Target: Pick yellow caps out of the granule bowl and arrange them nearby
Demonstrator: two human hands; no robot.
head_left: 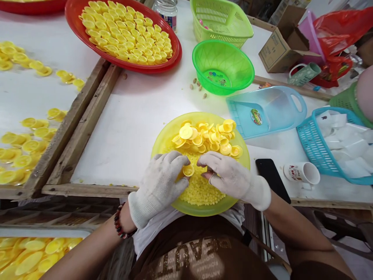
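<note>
My left hand point(167, 175), in a white glove with bare fingertips, pinches a small yellow plastic cup point(188, 170) between fingers and thumb. Its round mouth faces up. Just right of it is my right hand point(224, 173), gloved alike, its fingers curled in towards the thumb; whatever they hold is hidden. Both hands are over a yellow basin point(159, 136). Small yellow beads point(204, 192) fill the near part of this basin. At its far side lies a heap of yellow cups point(210, 136), some tipped over.
Filled rows of yellow cups stand on a red tray point(175, 64). Beyond my hands are a green bowl point(224, 87), a light-green basket point(221, 15) and a clear blue scoop point(271, 109). A phone point(272, 179), mug point(301, 173) and blue basket point(317, 147) lie right. Wooden rails point(81, 124) edge the table.
</note>
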